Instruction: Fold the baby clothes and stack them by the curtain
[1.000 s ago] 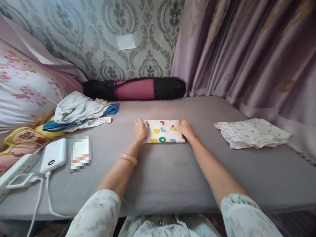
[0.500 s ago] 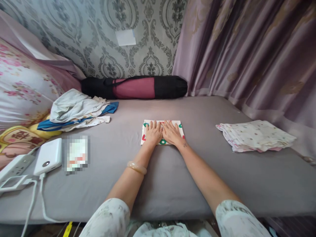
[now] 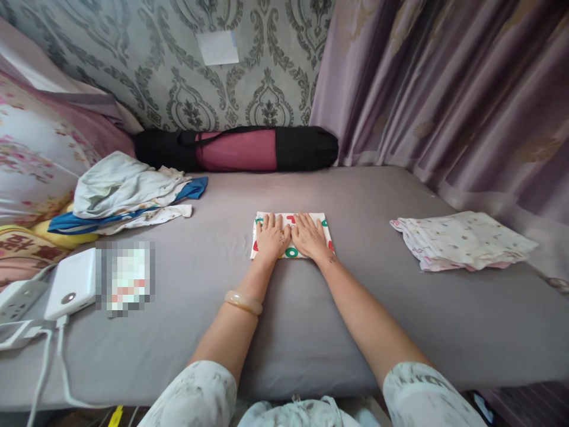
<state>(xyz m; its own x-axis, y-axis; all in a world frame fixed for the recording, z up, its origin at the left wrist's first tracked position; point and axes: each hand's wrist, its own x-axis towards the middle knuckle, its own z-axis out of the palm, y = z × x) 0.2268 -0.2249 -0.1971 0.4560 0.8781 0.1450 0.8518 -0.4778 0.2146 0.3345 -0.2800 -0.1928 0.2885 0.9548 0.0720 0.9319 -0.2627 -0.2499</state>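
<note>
A white cloth (image 3: 291, 242) with red and green prints lies folded into a flat rectangle on the grey sheet (image 3: 302, 332). On its left half rests my left hand (image 3: 271, 236), palm down with fingers stretched out. My right hand (image 3: 310, 235) presses flat on the right half, its fingers spread too. The two thumbs almost meet in the middle. Parts of the cloth's print are hidden under both hands.
To the right lies a stack of folded white printed cloths (image 3: 466, 240). Rumpled clothes (image 3: 128, 187) lie at the left, near a white power bank (image 3: 73, 284) with a cable and a power strip (image 3: 20, 299). A black and maroon long bag (image 3: 235, 149) lies along the wall.
My hands have slid slightly apart on the folded cloth, and more of its print shows between them. The camera view has shifted a little.
</note>
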